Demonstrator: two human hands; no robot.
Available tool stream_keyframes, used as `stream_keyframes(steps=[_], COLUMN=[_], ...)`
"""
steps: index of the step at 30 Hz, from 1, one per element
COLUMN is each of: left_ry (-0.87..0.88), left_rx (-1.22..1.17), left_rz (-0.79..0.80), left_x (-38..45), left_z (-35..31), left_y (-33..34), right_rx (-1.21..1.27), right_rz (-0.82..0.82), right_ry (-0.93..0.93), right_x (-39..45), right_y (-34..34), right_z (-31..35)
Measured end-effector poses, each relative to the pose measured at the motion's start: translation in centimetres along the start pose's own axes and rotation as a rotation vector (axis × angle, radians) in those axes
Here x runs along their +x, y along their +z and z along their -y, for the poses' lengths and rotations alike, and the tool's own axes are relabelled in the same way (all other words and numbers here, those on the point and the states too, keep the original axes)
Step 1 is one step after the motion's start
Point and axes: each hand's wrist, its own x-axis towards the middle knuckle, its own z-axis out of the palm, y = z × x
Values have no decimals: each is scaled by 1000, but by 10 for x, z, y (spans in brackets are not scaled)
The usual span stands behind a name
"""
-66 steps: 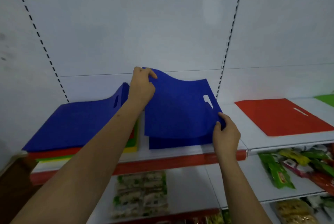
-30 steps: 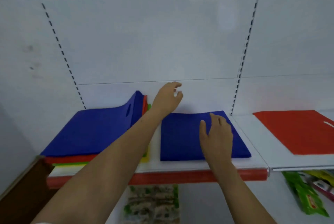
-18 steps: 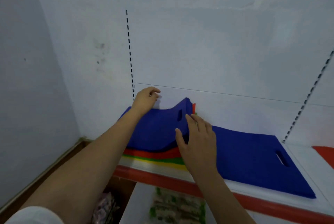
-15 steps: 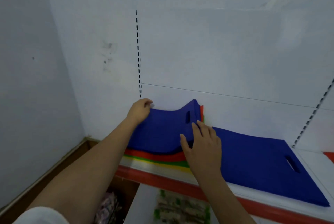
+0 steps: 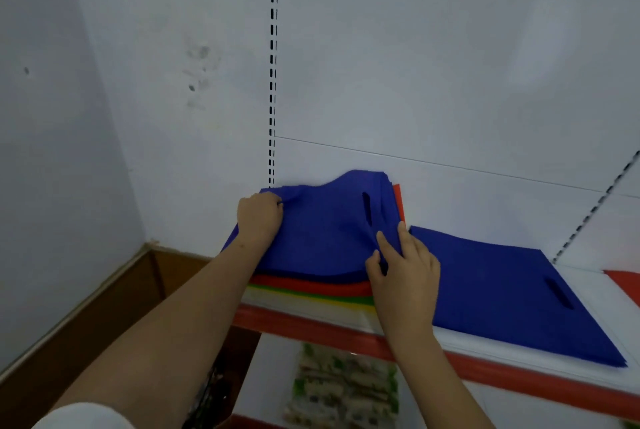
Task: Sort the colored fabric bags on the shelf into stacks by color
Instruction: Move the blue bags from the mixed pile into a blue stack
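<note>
Two hands are on the mixed pile, my chosen landmark for everything else. Nearest me, below the pile, runs the red lip of the shelf point(image 5: 311, 326), and under that some packaged goods point(image 5: 341, 390), blurred.

My right hand point(image 5: 403, 276) sits at the pile's right front corner, thumb and fingers pinching the edge of the top blue bag point(image 5: 322, 234) just below its handle slot. My left hand point(image 5: 259, 217) is at the pile's far left corner, fingers curled round that same bag's back edge, bunching the cloth. So both grips are on one sheet, I judge, though I cannot tell whether the right pinch has caught a second blue layer beneath.

Under the top bag the mixed pile point(image 5: 311, 290) shows bands of red, green and yellow along its front edge. Just right of the pile, nearly touching it, lies the sorted blue stack point(image 5: 502, 293), flat, slot toward me. Further right, a corner of a red bag point(image 5: 627, 281) peeks in at the frame edge.

Risks, as I see them: lifting with the right pinch too deep would drag an extra layer along and skew the pile. The far edge humps up against the back wall point(image 5: 450, 82), so pulling unevenly could fold the bag. Swinging it rightward low might rumple the stack already laid.
</note>
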Motion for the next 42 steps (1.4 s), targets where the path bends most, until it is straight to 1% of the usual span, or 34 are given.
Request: stream_keyframes(steps=[3, 5, 6, 9, 12, 14, 16, 19, 22, 25, 28, 31, 34, 37, 40, 42], left_ry=[-48, -26, -3, 70, 113, 129, 160, 177, 184, 208, 262, 273, 285, 291, 303, 246], left_rx=[-79, -162, -208, -306, -387, -513, -615, -727, -768, -770, -757, -745, -667, -604, -500, -375], left_rz=[47, 62, 45, -75, -141, -169, -200, -212, -217, -205, -226, -178, -89, 25, 141, 226], left_x=[3, 7, 8, 0, -10, -15, -19, -20, -18, -22, -36, -53, -62, -70, -76, -78], left_z=[-4, -4, -6, -17, -36, -54, -78, -115, -150, -183, -224, -268, -304, -322, -319, -310], left_y=[-15, -30, -37, -55, -64, -68, -74, -78, -77, -70, -61, -44, -17, 23, 67, 93], right_rx=[-64, -61, -54, 4, 175, 358, 490, 633, 690, 675, 625, 560, 450, 288, 97, 17], right_rz=[25, 16, -7, -82, -100, -84, -92, -172, -191, -208, -226, -210, -180, -74, 49, 87], right_ry=[-3, 6, 11, 47, 108, 168, 250, 382, 555, 616, 649, 662, 656, 599, 525, 480], right_x=[2, 4, 4, 3, 1, 0, 0, 0, 2, 3, 4, 1, -4, -14, -23, -27], right_y=[-6, -12, -17, -38, -64, -78, -87, -92, -96, -101, -107, -103, -94, -80, -66, -61], right_z=[3, 3, 4, 6, 1, -8, -24, -61, -106, -148, -189, -231, -270, -303, -319, -320])
